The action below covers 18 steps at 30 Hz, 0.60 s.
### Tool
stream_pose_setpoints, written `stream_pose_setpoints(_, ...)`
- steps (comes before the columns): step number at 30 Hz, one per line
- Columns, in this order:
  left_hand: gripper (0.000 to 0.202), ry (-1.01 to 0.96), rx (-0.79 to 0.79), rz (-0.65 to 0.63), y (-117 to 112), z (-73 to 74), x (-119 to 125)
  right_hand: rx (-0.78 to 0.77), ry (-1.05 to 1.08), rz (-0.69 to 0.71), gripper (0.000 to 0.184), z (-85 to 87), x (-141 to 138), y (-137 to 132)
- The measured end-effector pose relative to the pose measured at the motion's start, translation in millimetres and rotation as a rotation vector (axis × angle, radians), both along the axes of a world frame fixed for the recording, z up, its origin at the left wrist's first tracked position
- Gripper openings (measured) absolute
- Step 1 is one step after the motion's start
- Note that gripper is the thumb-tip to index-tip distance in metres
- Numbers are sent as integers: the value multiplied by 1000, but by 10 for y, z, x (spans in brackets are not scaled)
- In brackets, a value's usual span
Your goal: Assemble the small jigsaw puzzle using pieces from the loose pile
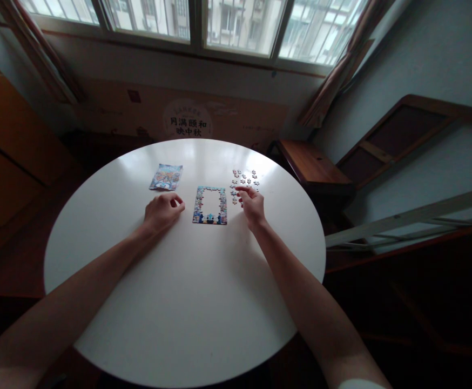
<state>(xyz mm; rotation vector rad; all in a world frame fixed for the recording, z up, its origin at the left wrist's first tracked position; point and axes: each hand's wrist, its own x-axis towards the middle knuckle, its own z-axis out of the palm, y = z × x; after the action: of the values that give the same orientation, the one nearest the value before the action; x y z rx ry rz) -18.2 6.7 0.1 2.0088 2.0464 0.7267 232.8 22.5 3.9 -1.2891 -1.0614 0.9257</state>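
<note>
My left hand rests on the white table with its fingers curled and thumb against forefinger. Nothing shows in it. Between my hands lies a jigsaw puzzle, its picture border put together around a pale bare middle, with a few blue pieces along the lower inside edge. My right hand is at the near left side of a group of loose puzzle pieces. Its forefinger reaches over them, apart from the thumb, and no piece can be made out in its grasp. The hand covers some of the pieces.
A colourful printed packet lies beyond my left hand on the round white table. Past the table's far edge a cardboard panel stands under the window. A wooden stool or bench is at the back right.
</note>
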Motion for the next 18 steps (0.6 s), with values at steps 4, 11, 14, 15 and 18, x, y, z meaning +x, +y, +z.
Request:
stream_pose_setpoints(4,15,-6,14,-7,0,-8,-1,0,-6,4,28,-3,-2,1)
stream_pose_setpoints(11,14,-2,-9,-10,-7,6,0,-1,-5,14,28,-3,-8,-2)
stream_pose_setpoints(14,15,4,-32,-4,-11,19,6,8,-1,16,27,-10,-12,4)
stream_pose_setpoints(15,15,5,-38,-4,-12,21,8,9,-1,16,27,-13,-13,6)
stream_pose_setpoints(18,16,4,-39,-4,-13,21,9,7,-8,19,27,-19,-15,10)
